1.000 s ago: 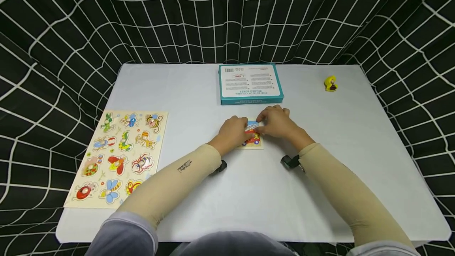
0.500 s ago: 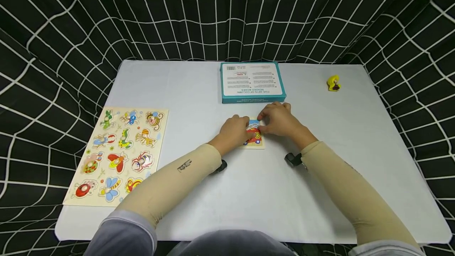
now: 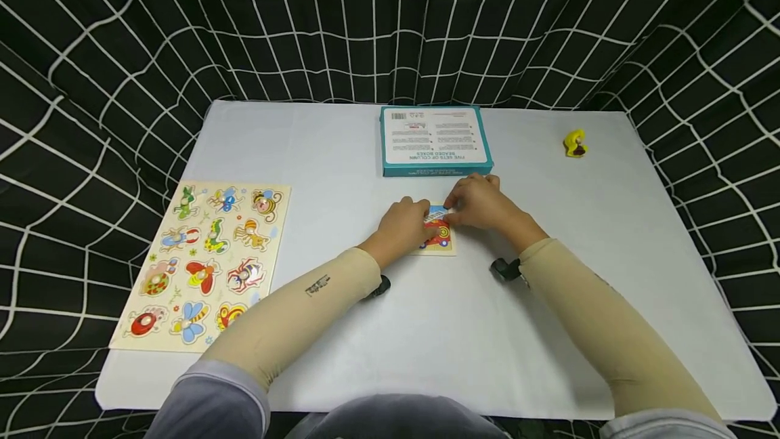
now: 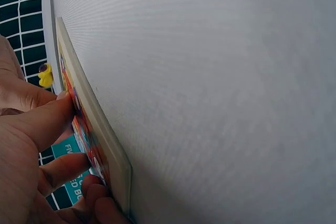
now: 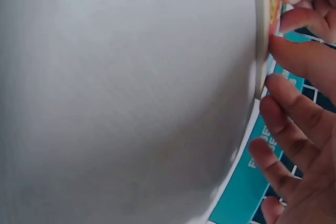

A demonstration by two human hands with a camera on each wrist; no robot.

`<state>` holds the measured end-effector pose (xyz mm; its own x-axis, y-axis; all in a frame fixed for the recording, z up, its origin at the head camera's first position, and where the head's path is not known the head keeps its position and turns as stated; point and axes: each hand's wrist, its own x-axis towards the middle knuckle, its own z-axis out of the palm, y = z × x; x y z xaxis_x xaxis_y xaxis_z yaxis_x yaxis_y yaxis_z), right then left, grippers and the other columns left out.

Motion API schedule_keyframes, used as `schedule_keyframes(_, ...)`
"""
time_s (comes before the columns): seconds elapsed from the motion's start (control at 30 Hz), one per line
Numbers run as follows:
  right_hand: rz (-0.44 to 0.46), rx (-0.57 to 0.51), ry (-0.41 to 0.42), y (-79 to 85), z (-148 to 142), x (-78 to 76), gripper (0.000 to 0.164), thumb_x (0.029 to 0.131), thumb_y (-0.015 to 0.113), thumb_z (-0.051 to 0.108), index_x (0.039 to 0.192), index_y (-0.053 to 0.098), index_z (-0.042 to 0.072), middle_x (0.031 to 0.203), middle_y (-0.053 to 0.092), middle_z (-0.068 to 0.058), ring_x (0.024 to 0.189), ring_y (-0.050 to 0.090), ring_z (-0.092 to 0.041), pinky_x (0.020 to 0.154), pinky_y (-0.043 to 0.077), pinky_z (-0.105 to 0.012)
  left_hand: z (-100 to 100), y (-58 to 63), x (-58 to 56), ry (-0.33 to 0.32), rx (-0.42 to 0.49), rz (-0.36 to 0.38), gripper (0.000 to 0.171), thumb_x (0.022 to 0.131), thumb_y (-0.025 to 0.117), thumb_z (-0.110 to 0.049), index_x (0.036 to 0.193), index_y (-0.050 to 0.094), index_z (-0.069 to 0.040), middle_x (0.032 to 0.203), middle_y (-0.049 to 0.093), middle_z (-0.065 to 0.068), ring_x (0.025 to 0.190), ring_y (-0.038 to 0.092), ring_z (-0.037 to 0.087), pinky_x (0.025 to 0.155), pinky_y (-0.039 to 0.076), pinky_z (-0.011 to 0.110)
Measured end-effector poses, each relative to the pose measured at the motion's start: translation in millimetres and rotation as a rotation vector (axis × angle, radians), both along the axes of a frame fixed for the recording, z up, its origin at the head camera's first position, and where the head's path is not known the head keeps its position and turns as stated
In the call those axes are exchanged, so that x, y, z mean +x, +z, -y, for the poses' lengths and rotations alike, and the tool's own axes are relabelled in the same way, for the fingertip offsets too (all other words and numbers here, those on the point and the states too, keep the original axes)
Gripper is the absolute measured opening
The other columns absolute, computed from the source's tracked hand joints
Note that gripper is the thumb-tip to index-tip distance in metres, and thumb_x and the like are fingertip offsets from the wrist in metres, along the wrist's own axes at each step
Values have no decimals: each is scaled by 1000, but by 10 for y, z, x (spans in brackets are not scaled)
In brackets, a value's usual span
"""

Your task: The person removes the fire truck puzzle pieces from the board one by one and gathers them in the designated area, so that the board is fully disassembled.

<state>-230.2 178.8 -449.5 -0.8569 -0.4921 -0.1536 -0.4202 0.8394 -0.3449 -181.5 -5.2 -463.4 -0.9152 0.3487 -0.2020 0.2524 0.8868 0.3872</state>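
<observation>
A white table (image 3: 439, 351) carries a large insect board (image 3: 228, 253) at its left, a teal box (image 3: 436, 137) near the far edge and a yellow toy (image 3: 575, 143) toward the far right corner. A small picture board (image 3: 437, 236) lies before the box.

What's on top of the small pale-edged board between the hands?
A red vehicle picture, partly covered by the left hand; the right hand is at the edge of the board. Beneath the left hand: hidden.

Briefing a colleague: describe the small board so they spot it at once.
On the white table, find the teal box near the far edge. Nearer the person, the left hand and right hand touch the small board. Unlike the large bug board, it shows a red vehicle.
</observation>
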Motion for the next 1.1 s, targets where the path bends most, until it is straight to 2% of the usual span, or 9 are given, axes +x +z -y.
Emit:
schedule_keyframes(0.13, -21, -11, -2, -9, -42, 21, 23, 73, 85, 34, 84, 74, 18, 92, 66, 4, 108, 46, -26, 94, 18, -55, -27, 10, 16, -10, 2, 7, 41, 90, 69, -45, 112, 61, -12, 93, 54, 6, 83, 54, 21, 72, 45, 32)
schedule_keyframes(0.33, -102, 24, 33, 36, -63, 56, 29, 69, 86, 37, 86, 71, 17, 94, 64, 4, 109, 44, -26, 98, 13, -60, -49, 39, 25, -28, -9, -26, 42, 90, 68, -47, 113, 60, -12, 93, 54, 6, 84, 56, 22, 71, 46, 32)
schedule_keyframes(0.5, -163, 49, 74, 59, -81, 53, 28, 69, 83, 38, 83, 69, 19, 90, 62, 6, 107, 45, -25, 99, 13, -61, -63, 41, 24, -29, -8, -41, 44, 90, 68, -48, 114, 61, -12, 92, 54, 6, 83, 56, 22, 70, 46, 33)
schedule_keyframes(0.63, -175, 39, 70, 69, -160, 38, 25, 68, 81, 38, 81, 68, 20, 88, 62, 8, 106, 46, -24, 99, 13, -61, -67, 33, 28, -29, -3, -34, 43, 90, 69, -46, 115, 61, -12, 92, 54, 6, 82, 56, 22, 69, 46, 33)
schedule_keyframes(0.73, -145, 28, 30, 112, -336, 15, 25, 66, 83, 37, 79, 69, 20, 85, 63, 8, 106, 46, -23, 99, 11, -62, -56, 34, 34, -29, 16, -24, 42, 90, 70, -44, 115, 60, -12, 90, 53, 5, 81, 54, 20, 69, 45, 32)
schedule_keyframes(0.9, -83, 68, -55, 139, -841, -59, 27, 64, 86, 32, 80, 71, 17, 87, 67, 4, 106, 46, -27, 98, 8, -62, 6, 48, 46, -22, 41, -4, 40, 90, 70, -44, 111, 60, -12, 88, 51, 5, 79, 53, 20, 69, 44, 31)
schedule_keyframes(1.1, -44, 101, -94, 97, -1369, -40, 23, 67, 83, 29, 83, 72, 16, 95, 68, -1, 109, 46, -31, 95, 9, -62, 55, 20, 47, -16, 42, 13, 44, 90, 69, -43, 119, 59, -11, 91, 51, 5, 81, 52, 20, 71, 43, 31)
